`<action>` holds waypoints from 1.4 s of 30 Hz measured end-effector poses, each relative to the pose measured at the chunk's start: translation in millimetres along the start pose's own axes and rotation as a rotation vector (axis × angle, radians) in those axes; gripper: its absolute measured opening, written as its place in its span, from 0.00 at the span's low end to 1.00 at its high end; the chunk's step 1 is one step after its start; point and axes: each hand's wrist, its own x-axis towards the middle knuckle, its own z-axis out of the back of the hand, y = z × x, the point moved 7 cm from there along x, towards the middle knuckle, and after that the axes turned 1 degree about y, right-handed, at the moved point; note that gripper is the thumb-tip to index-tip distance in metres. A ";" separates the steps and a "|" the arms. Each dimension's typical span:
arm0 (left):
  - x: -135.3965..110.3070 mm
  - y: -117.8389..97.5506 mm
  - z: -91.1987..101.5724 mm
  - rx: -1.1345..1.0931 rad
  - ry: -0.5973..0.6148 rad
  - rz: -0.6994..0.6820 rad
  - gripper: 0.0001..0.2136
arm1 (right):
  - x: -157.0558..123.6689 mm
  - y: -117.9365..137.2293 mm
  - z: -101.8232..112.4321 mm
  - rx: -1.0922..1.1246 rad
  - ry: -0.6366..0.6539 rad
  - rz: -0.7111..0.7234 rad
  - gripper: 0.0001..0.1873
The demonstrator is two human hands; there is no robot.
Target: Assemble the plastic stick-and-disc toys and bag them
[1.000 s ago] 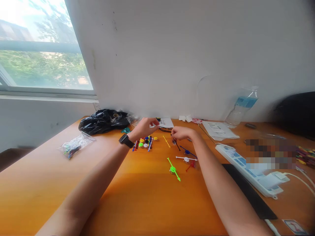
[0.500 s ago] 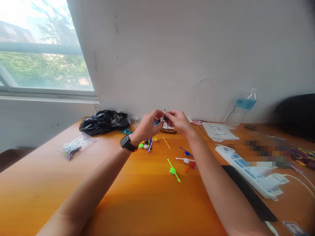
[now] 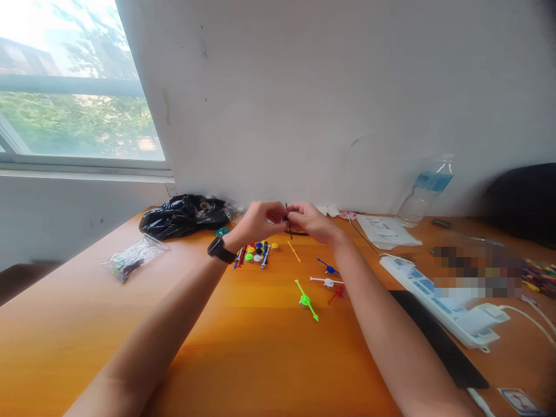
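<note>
My left hand (image 3: 260,221), with a black watch on its wrist, and my right hand (image 3: 309,222) meet above the far middle of the orange table (image 3: 243,347). Both pinch a small black stick piece (image 3: 287,218) between their fingertips. Under them lies a pile of small coloured plastic discs and sticks (image 3: 257,253). A yellow stick (image 3: 294,251), a blue spinner (image 3: 329,268), a white spinner (image 3: 328,282), a red spinner (image 3: 336,295) and a green spinner (image 3: 306,300) lie nearer me.
A black plastic bag (image 3: 185,213) and a clear bag of coloured parts (image 3: 132,258) lie at the left. On the right are a water bottle (image 3: 423,191), papers (image 3: 384,230), a white power strip (image 3: 438,301) and a dark object (image 3: 523,200).
My right hand lifted the black stick off the table and met my left hand above the pile. Both hands have since dropped slightly while pinching it.
</note>
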 end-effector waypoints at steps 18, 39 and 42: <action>-39.3 75.9 -65.7 0.322 0.525 0.190 0.05 | -6.3 -85.1 49.4 -0.922 0.104 -0.492 0.11; -13.4 29.3 -9.2 0.244 0.363 0.054 0.07 | -28.3 -64.4 -41.3 -0.266 0.715 -0.423 0.21; -7.6 14.6 5.3 0.116 0.229 0.028 0.09 | -5.8 -44.1 -11.4 0.169 0.295 -0.174 0.18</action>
